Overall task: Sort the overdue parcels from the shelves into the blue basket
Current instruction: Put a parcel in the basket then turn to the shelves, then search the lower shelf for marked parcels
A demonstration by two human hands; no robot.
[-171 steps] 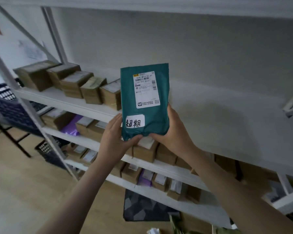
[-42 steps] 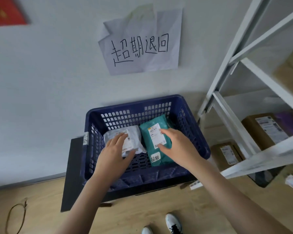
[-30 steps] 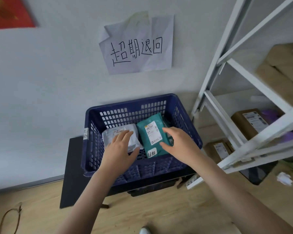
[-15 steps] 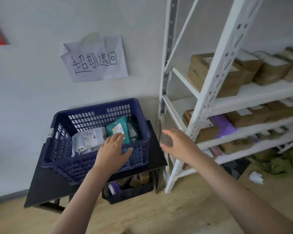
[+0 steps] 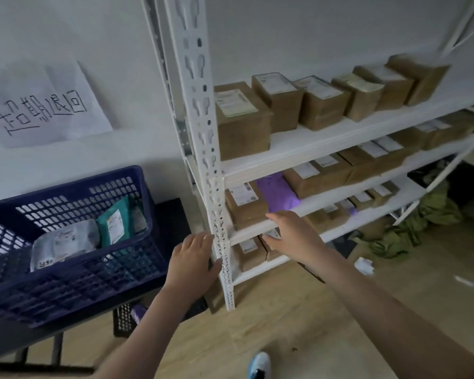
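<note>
The blue basket [image 5: 74, 274] stands on a dark table at the left. Inside it lie a teal parcel [image 5: 115, 222] and a white parcel [image 5: 63, 242]. White shelves [image 5: 326, 140] at the right carry rows of brown cardboard parcels [image 5: 244, 124] and a purple parcel [image 5: 278, 192]. My left hand [image 5: 193, 258] hangs open and empty beside the shelf's front post [image 5: 211, 170]. My right hand [image 5: 293, 233] is open and empty in front of the lower shelves, below the purple parcel.
A handwritten paper sign [image 5: 44, 105] is taped to the wall above the basket. A small dark crate [image 5: 126, 318] sits under the table. Green bags [image 5: 411, 228] and crumpled paper [image 5: 364, 265] lie on the wooden floor at the right. My shoe [image 5: 259, 365] shows at the bottom.
I held the teal parcel at the shelf, then laid it in the basket beside the white one. Both hands left the basket and swung right to the shelves, empty.
</note>
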